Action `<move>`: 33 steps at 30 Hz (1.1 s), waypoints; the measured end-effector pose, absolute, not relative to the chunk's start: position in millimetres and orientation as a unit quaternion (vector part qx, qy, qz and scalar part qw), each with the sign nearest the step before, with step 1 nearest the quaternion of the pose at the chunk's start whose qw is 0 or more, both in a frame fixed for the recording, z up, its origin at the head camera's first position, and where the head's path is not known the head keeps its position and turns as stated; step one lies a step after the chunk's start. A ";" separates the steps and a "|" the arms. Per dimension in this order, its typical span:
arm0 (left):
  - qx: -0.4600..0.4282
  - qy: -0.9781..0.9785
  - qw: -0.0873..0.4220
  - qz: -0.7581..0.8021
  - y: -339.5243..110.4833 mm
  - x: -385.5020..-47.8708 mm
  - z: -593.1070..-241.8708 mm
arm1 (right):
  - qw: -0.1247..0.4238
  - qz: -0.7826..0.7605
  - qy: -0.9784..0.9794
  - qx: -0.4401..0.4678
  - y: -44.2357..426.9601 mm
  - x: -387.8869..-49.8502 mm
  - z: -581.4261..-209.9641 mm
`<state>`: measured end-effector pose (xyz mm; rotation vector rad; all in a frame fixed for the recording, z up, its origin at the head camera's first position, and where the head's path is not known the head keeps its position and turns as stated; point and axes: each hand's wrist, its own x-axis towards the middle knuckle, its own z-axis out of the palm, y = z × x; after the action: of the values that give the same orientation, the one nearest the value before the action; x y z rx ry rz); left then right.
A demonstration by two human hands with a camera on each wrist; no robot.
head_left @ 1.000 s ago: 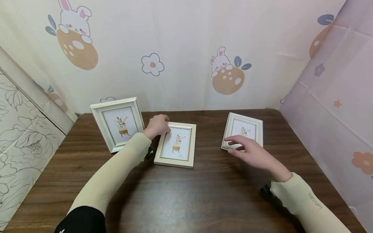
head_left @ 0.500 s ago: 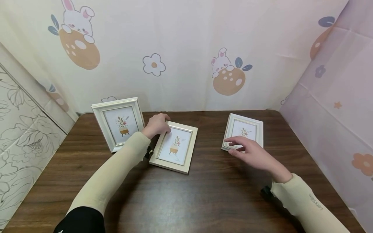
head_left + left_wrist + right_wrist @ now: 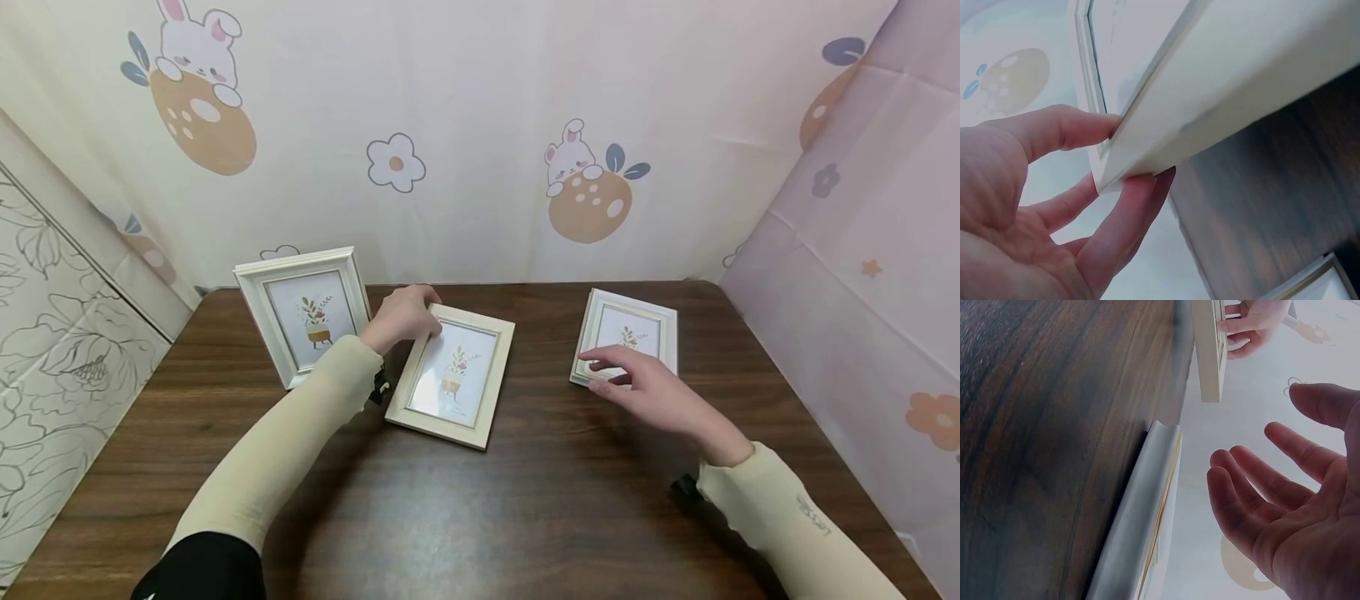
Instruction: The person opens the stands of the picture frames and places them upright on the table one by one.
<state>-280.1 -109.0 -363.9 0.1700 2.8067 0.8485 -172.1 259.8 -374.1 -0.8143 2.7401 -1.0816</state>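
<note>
My left hand (image 3: 405,317) pinches a cream picture frame (image 3: 491,375) by its upper left corner. In the left wrist view the thumb (image 3: 1079,131) presses the frame's front and the fingers (image 3: 1129,212) lie behind its edge. The frame's picture, a potted plant, faces up, and at least the gripped corner is off the table. Over the near left part of a white picture frame (image 3: 667,321) lying on the table hovers my right hand (image 3: 648,392), fingers loosely bent and holding nothing. In the right wrist view a gap shows between those fingers and the white frame (image 3: 1141,512).
Another white picture frame (image 3: 251,287) stands upright, leaning back, at the back left, close beside my left forearm. All this is on a dark wooden table (image 3: 525,517). A printed curtain (image 3: 480,83) hangs along the table's back edge, and another covers the right side.
The cream frame has turned slightly clockwise in my left hand, its lower end swinging left and nearer. My right hand and the two white frames have stayed in place.
</note>
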 end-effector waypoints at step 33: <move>0.114 0.911 0.073 0.390 -131.9 -244.5 -327.1 | 0.026 -0.349 0.906 -0.238 268.0 -184.5 -369.4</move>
<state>-244.5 -131.9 -327.1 0.3436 2.7362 1.1720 -184.5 268.0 -369.4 -0.7369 2.7995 -1.0768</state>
